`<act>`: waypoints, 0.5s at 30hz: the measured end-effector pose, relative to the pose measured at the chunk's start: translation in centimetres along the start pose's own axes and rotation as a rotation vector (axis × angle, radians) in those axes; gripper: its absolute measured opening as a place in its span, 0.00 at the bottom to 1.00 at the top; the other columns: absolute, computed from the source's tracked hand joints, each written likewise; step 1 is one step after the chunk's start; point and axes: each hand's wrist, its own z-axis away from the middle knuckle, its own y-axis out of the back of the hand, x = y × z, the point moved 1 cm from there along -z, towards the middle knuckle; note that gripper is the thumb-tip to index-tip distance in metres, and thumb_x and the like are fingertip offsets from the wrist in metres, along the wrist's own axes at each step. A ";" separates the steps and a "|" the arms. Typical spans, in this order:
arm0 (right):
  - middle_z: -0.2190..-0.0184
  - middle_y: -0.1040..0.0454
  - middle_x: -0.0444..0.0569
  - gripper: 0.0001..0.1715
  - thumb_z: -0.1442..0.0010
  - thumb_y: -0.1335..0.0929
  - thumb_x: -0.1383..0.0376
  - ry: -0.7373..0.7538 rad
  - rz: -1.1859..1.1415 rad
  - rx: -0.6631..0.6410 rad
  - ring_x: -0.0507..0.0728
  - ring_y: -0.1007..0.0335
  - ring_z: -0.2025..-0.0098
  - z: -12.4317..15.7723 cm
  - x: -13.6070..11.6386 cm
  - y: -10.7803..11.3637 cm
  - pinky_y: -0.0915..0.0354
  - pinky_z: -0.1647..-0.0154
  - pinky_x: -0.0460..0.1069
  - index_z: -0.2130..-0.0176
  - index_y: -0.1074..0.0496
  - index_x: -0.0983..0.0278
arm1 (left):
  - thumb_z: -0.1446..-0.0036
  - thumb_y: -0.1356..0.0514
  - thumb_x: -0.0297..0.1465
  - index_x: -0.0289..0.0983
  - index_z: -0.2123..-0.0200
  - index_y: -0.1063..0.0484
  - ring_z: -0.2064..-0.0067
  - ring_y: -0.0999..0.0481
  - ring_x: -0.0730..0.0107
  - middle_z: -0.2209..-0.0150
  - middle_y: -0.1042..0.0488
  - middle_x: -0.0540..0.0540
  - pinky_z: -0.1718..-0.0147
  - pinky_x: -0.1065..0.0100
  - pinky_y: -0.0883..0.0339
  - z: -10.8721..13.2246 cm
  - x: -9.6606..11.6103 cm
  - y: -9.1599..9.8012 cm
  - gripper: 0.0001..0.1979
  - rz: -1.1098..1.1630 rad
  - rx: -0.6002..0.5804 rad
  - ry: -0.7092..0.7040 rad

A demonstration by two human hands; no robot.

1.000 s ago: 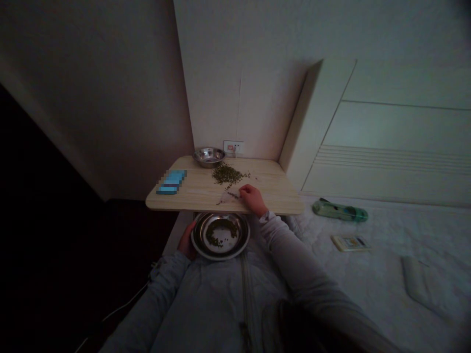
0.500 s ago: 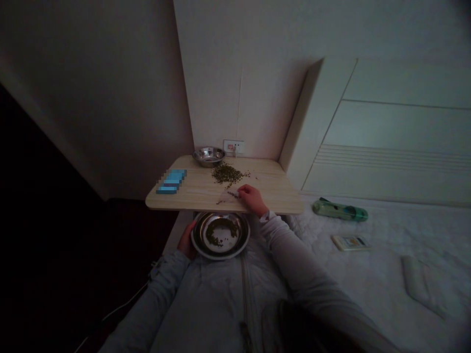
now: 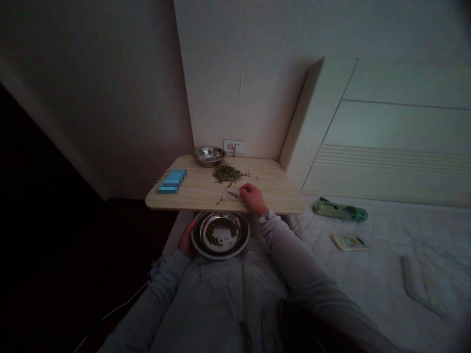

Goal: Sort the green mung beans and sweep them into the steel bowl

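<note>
My left hand (image 3: 187, 240) grips the left rim of a stainless steel bowl (image 3: 221, 255), held below the table's front edge, close to my body. Small green beans (image 3: 218, 229) lie in a ring on the bowl's bottom. Over the wooden table, my right hand (image 3: 253, 200) has its fingers curled and pinched together; what lies between the fingertips is too small to make out. Just left of them is a short row of dark bits (image 3: 232, 194), with a faint clear round outline about it. Farther back spreads a loose pile of green beans (image 3: 226, 173).
A second steel bowl (image 3: 209, 156) stands at the table's back edge by a wall socket (image 3: 234, 146). A blurred blue object (image 3: 171, 181) lies on the table's left. On the bed to the right are a green bottle (image 3: 339, 210) and a phone (image 3: 350, 242).
My right hand has drawn back slightly to the right from the dark bits. The left hand and its bowl have stayed in place.
</note>
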 end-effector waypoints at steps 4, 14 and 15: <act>0.80 0.33 0.43 0.10 0.56 0.41 0.65 -0.020 -0.004 0.036 0.49 0.39 0.75 0.1 -0.2 0.2 0.44 0.71 0.45 0.75 0.33 0.66 | 0.51 0.51 0.32 0.33 0.72 0.27 0.62 0.28 0.64 0.73 0.24 0.46 0.57 0.66 0.39 0.1 0.1 -0.2 0.14 -0.006 0.001 -0.045; 0.80 0.33 0.44 0.10 0.56 0.41 0.65 -0.035 0.010 0.061 0.49 0.40 0.75 0.2 -0.5 0.5 0.44 0.71 0.45 0.76 0.33 0.66 | 0.52 0.49 0.32 0.33 0.72 0.27 0.60 0.29 0.63 0.73 0.24 0.45 0.56 0.65 0.40 -0.3 -0.1 0.5 0.13 -0.018 -0.025 -0.036; 0.80 0.33 0.44 0.10 0.56 0.41 0.65 -0.035 0.014 0.062 0.49 0.40 0.75 0.2 -0.5 0.5 0.45 0.71 0.45 0.75 0.33 0.66 | 0.53 0.49 0.32 0.33 0.72 0.27 0.60 0.29 0.63 0.73 0.24 0.45 0.56 0.65 0.40 -0.4 -0.1 0.5 0.13 -0.017 -0.019 -0.029</act>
